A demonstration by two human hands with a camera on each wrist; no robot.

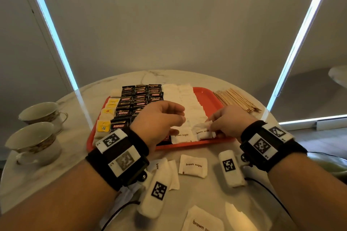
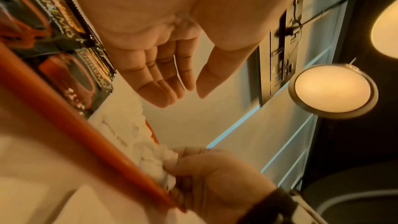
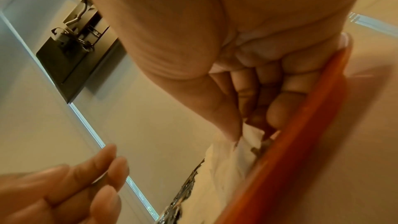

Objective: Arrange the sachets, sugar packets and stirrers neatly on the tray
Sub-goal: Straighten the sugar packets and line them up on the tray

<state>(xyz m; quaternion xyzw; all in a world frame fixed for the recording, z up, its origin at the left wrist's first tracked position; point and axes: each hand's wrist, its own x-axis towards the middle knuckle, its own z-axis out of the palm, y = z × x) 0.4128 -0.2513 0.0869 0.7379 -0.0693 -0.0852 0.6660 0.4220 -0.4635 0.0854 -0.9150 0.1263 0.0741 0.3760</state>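
An orange tray [image 1: 208, 93] on the round table carries rows of black coffee sachets [image 1: 139, 99], yellow tea bags [image 1: 108, 112] and white sugar packets [image 1: 189, 105]. My right hand [image 1: 211, 127] pinches a small stack of brown sugar packets [image 1: 203, 132] at the tray's near right corner; the right wrist view shows thumb and fingers curled on the packets [image 3: 247, 135]. My left hand [image 1: 181, 118] hovers above the tray's near middle, fingers relaxed and empty [image 2: 189, 89]. Another brown sugar packet [image 1: 182, 136] lies flat beside the stack. Wooden stirrers [image 1: 234, 99] lie off the tray's right side.
Loose brown sugar packets [image 1: 193, 167] lie on the marble table [image 1: 75, 137] in front of the tray, more at the near edge [image 1: 202, 221]. Two teacups [image 1: 40, 113] stand at the left. Cables trail from the wrist bands.
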